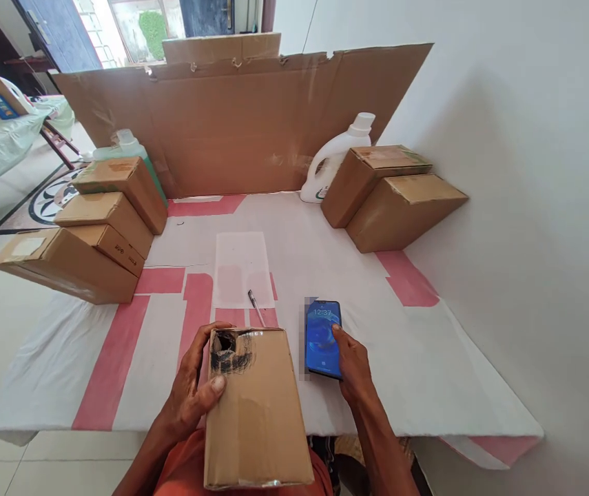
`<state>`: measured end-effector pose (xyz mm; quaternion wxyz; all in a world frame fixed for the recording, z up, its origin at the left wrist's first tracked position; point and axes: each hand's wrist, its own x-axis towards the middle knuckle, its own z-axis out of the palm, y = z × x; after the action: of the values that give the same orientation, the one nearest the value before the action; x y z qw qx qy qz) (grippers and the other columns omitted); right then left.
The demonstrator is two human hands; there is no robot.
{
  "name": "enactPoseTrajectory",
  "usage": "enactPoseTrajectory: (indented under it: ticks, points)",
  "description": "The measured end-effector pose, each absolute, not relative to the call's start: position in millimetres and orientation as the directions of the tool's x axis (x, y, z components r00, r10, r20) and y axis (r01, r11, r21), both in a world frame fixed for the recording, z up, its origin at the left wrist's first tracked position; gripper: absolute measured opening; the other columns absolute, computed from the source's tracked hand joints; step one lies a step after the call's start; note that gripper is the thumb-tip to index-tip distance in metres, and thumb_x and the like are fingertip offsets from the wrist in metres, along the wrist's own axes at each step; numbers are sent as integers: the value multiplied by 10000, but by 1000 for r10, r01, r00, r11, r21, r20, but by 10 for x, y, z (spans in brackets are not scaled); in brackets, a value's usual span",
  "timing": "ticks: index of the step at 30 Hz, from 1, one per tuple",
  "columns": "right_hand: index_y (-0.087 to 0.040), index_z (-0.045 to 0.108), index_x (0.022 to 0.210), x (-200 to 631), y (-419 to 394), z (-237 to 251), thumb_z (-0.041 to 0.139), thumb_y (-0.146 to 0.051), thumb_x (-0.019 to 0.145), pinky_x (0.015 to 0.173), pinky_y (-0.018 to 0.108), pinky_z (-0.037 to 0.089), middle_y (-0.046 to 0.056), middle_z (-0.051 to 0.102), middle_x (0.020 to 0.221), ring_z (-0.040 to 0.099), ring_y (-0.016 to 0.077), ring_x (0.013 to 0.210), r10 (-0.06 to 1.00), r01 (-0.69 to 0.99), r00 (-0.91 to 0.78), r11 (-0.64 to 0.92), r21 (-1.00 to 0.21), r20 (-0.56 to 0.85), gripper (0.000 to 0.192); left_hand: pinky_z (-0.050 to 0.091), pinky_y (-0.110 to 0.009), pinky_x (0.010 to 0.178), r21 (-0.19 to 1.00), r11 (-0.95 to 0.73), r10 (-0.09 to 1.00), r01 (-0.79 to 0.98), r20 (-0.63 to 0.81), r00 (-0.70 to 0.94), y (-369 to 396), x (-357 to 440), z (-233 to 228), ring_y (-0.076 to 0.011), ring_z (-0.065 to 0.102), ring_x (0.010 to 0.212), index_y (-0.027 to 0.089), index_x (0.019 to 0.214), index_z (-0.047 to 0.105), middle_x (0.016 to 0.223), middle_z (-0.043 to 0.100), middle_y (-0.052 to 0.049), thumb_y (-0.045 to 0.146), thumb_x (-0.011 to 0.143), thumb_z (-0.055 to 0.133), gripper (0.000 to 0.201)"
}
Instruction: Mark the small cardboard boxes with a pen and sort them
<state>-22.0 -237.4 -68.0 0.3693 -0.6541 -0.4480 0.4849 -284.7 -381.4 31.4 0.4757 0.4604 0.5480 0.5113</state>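
Note:
My left hand (191, 393) grips a brown cardboard box (260, 420) by its left side, thumb on the top face and fingers behind the far edge. Near that box's far left corner is a hole ringed with black scribbles. On the right, my right hand (355, 362) holds a smartphone (324, 337) by its right edge, with the thumb at the screen. The lit screen is blue and reads 12:37. Just beyond the box lies a pen (255, 307), its near end reaching the box's far edge. A white sheet of paper (242, 258) rests flat behind the pen.
Several cardboard boxes (123, 210) line the table's left side, by a green-tinted jug (152, 172). Two more boxes (402, 213) stand at the right beside a white jug (333, 155). A tall cardboard panel (237, 131) closes the back; a white wall (532, 207) borders the right.

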Motion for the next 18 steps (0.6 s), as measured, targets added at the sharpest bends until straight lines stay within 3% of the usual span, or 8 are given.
enactPoseTrajectory:
  ticks: [4,9,13,18]
  points:
    - [-261,440,604,-199,-2379,-770,547,-804,764,539,306,292,-50,390,516,356,156,570,960,412,174,-274,-869,-221,576,513,-435,987,999,37,990,-35,-41,-135,-3812,-2844,298,-370,588,1246,225,1416,496,1355,614,-117,670,836,647,746]
    - [-226,634,765,-85,-2362,-780,539,-703,741,667,379,418,67,641,657,549,265,676,967,576,180,-253,-777,-182,487,487,-443,1007,1000,1,991,-8,-2,-137,-3840,-2875,241,-367,578,1232,206,1415,504,1340,612,-130,765,855,580,796]
    - [-173,702,918,-35,-2335,-849,522,-660,741,803,458,507,185,748,878,663,348,831,971,650,152,-238,-721,-183,548,464,-460,1046,999,-39,988,19,41,-147,-3848,-2887,92,-364,564,1247,192,1426,524,1384,586,-150,874,903,375,872]
    - [-91,726,1112,-55,-2350,-953,514,-639,742,989,606,479,268,710,1080,638,432,1068,989,728,107,-151,-668,-107,695,435,-491,1104,999,-25,983,32,31,-180,-3831,-2891,-238,-353,565,1284,180,1429,542,1391,602,-164,853,948,298,862]
